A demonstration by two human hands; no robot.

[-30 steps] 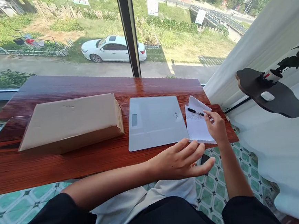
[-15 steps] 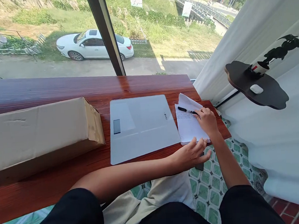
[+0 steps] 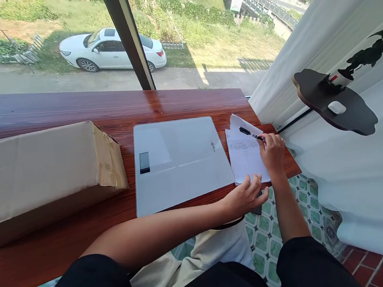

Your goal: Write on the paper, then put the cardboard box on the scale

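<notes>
My right hand (image 3: 273, 151) is pinched around a black pen (image 3: 250, 133), over the right side of a white sheet of paper (image 3: 246, 163). Rows of dark handwriting run across the sheet's upper half, and its top part looks folded or creased. My left hand (image 3: 245, 196) is held near the front edge of the table, just below the paper, its fingers apart and nothing in it. A dark flat object (image 3: 257, 209), partly hidden, shows behind the left fingers. To the left of the paper lies a flat silver panel (image 3: 179, 162) resembling a closed laptop.
A long cardboard box (image 3: 41, 173) takes up the left of the reddish wooden table (image 3: 188, 105). Right of the table, a dark wavy-edged side stand (image 3: 319, 100) carries a potted plant (image 3: 340, 78) and a small white object (image 3: 337, 107), beside white curtains (image 3: 346, 171).
My right hand and the pen have shifted rightwards across the paper, uncovering more of the handwriting. The left hand keeps nearly the same pose. The whole view has moved slightly.
</notes>
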